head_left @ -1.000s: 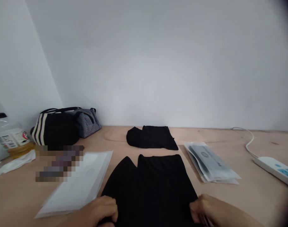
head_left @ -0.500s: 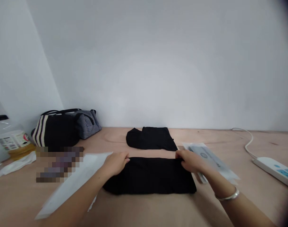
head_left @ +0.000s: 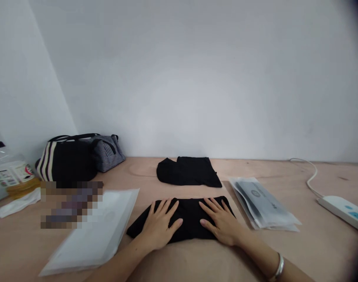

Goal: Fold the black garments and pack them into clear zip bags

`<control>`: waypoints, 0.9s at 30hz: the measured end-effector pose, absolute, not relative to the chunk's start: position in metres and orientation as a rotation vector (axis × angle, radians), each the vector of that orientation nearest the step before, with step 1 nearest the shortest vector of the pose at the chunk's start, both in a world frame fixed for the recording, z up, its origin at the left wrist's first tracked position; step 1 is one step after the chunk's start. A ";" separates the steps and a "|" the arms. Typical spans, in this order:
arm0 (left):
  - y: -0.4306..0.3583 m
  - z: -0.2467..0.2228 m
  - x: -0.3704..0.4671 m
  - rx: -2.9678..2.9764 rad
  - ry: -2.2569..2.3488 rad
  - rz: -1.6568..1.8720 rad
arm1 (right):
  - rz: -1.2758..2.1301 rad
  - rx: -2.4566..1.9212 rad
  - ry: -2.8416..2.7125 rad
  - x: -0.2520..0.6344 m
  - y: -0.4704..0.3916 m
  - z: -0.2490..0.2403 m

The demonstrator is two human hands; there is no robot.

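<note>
A folded piece of black cloth (head_left: 192,219) lies flat on the table in front of me. My left hand (head_left: 161,227) rests palm down on its left part, fingers spread. On the right part lies my right hand (head_left: 221,223), also flat with fingers apart, a silver bangle on its wrist. Neither hand grips anything; parts of the cloth are hidden beneath them. Farther back, near the wall, is a second folded black cloth (head_left: 189,171), apart from the first and untouched.
Frosted plastic bags lie at left (head_left: 91,235) and right (head_left: 263,203). A black bag with white stripes (head_left: 71,162), a striped bag (head_left: 111,152) and a bottle of yellow liquid (head_left: 16,176) stand back left. A white power strip (head_left: 345,211) with a cord is at far right.
Both hands have let go of the cloth's far edge and now lie flat on top of it, fingers spread. They have moved inward and closer to me.
</note>
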State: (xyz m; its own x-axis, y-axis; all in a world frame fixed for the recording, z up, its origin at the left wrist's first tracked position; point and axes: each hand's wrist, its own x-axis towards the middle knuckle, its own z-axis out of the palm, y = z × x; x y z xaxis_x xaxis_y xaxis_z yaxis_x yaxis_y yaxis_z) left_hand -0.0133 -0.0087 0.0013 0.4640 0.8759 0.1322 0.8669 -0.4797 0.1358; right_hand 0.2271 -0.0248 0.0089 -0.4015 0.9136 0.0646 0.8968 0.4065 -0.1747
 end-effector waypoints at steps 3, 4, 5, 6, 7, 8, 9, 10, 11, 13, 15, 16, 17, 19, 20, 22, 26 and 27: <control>-0.006 -0.003 -0.015 2.646 1.562 0.280 | 0.250 -1.693 -2.507 0.234 -0.024 0.008; -0.006 -0.002 -0.016 2.646 1.559 0.287 | 0.256 -1.711 -2.499 0.235 -0.024 0.009; -0.006 -0.002 -0.016 2.644 1.554 0.290 | 0.256 -1.724 -2.492 0.235 -0.024 0.009; -0.005 -0.002 -0.016 2.643 1.547 0.292 | 0.253 -1.730 -2.490 0.235 -0.024 0.009; -0.005 -0.001 -0.016 2.642 1.540 0.294 | 0.247 -1.735 -2.488 0.235 -0.024 0.009; -0.005 -0.001 -0.016 2.645 1.529 0.299 | 0.242 -1.740 -2.485 0.235 -0.024 0.009; -0.005 -0.001 -0.016 2.653 1.516 0.306 | 0.240 -1.747 -2.483 0.236 -0.024 0.008; -0.004 0.000 -0.016 2.665 1.507 0.320 | 0.242 -1.753 -2.481 0.236 -0.024 0.007; -0.004 0.002 -0.017 2.678 1.515 0.344 | 0.248 -1.760 -2.481 0.237 -0.025 0.007; -0.003 0.008 -0.020 2.683 1.609 0.413 | 0.263 -1.776 -2.477 0.238 -0.025 0.008; -0.003 0.017 -0.027 2.634 1.778 0.458 | 0.248 -1.778 -2.454 0.233 -0.027 0.013; -0.002 0.022 -0.032 2.585 1.862 0.450 | 0.229 -1.759 -2.442 0.228 -0.027 0.017; -0.002 0.027 -0.037 2.524 1.924 0.417 | 0.212 -1.723 -2.435 0.221 -0.028 0.020; -0.001 0.033 -0.046 2.377 1.966 0.306 | 0.205 -1.612 -2.440 0.203 -0.030 0.027; -0.001 0.034 -0.050 2.308 1.965 0.255 | 0.223 -1.556 -2.452 0.193 -0.030 0.029; 0.000 0.035 -0.055 2.214 1.954 0.188 | 0.280 -1.491 -2.471 0.173 -0.028 0.029; 0.000 0.035 -0.059 2.144 1.957 0.146 | 0.394 -1.497 -2.510 0.148 -0.021 0.018; 0.000 0.036 -0.060 2.123 1.956 0.143 | 0.412 -1.501 -2.518 0.146 -0.020 0.015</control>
State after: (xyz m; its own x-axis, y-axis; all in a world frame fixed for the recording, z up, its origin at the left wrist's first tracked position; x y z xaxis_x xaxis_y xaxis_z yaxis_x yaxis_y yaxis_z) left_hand -0.0601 -0.0003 0.0360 0.0933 0.9909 -0.0969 0.9663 -0.0667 0.2485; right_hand 0.1457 -0.0197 0.0150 -0.4734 0.8807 0.0135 0.8305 0.4514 -0.3262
